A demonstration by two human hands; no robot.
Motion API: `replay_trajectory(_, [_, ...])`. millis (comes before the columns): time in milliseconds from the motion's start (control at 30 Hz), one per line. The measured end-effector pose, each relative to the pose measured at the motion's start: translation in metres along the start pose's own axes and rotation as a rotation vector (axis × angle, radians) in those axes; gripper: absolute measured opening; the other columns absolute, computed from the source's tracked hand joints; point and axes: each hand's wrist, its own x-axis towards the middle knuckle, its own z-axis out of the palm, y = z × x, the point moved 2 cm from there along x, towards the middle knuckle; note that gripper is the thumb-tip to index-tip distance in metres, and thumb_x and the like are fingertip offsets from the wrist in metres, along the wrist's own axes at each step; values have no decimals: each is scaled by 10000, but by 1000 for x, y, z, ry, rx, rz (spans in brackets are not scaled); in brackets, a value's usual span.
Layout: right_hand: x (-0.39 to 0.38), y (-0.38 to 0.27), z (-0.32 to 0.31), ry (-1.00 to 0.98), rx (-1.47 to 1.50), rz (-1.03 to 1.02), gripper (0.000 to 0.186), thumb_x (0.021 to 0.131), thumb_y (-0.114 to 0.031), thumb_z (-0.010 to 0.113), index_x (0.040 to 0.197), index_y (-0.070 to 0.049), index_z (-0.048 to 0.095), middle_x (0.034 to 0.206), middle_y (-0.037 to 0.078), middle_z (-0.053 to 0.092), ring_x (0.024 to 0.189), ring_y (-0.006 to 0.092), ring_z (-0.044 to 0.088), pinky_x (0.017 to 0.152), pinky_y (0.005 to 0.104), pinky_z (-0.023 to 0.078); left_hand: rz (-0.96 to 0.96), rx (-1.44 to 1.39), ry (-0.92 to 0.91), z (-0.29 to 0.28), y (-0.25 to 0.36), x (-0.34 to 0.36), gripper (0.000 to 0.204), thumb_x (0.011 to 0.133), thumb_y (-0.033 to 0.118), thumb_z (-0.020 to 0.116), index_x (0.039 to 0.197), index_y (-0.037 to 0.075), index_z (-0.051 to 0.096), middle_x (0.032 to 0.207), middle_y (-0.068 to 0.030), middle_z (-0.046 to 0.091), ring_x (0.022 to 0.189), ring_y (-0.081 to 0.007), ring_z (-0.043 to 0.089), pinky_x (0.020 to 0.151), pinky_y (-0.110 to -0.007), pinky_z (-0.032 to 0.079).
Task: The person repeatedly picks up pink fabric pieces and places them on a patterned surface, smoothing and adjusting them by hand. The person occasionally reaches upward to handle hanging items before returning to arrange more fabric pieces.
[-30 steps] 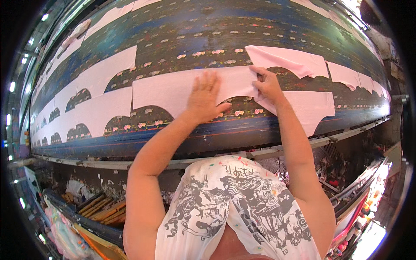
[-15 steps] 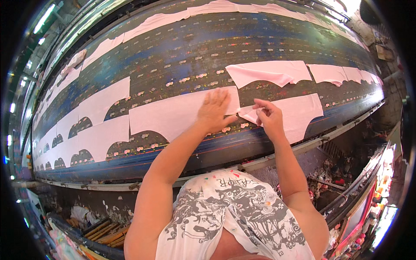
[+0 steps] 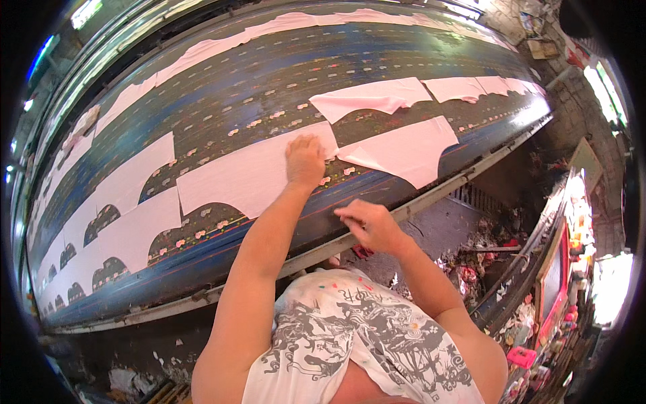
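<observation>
1. On the dark, marked table (image 3: 202, 121), cut cloth pieces (image 3: 131, 232) with arched notches lie end to end at eight o'clock from the left hand; a second row (image 3: 134, 168) lies at nine o'clock, further up the picture.
2. The pale pink cloth (image 3: 235, 172) lies flat on the table just beside that first row, its broad part at nine o'clock from the left hand and a notch at its lower edge.
3. The left hand (image 3: 306, 161) rests on this cloth near its right end, fingers bent and close together; I cannot tell whether they pinch it.
4. The right hand (image 3: 371, 223), at five o'clock from the left, hangs near the table's rail (image 3: 471, 173), off the cloth, fingers loosely curled; I cannot tell whether the tips meet.
5. A turned-corner piece (image 3: 410, 155) lies at one o'clock from the right hand.
6. Above it, a piece with a folded lower edge (image 3: 377, 94) sits between one and two o'clock from the left hand.
</observation>
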Motion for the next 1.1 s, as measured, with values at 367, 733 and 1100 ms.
replay_trajectory(367, [-123, -33, -25, 211, -114, 85, 391, 801, 130, 708, 1153, -19, 791, 978, 160, 775, 906, 352, 754, 818, 424, 608, -68, 66, 39, -3, 24, 2, 438, 1079, 388, 619, 1401, 105, 715, 1407, -118, 723, 1409, -429, 579, 1221, -693, 337])
replay_trajectory(733, [-191, 20, -144, 304, -204, -32, 305, 827, 21, 778, 1116, -70, 812, 979, 131, 777, 903, 345, 764, 818, 455, 626, 47, -225, 30, 8, 17, 0, 330, 1002, 233, 717, 1235, 13, 798, 1332, -241, 764, 1325, -436, 671, 1202, -530, 463])
replay_trajectory(1100, [-333, 65, -392, 806, -328, 50, 272, 884, 103, 723, 1111, -23, 802, 963, 147, 775, 868, 314, 770, 779, 386, 619, -477, 125, -323, -17, 61, 40, 467, 991, 381, 691, 1296, 40, 787, 1507, -236, 672, 1441, -393, 600, 1254, -466, 432])
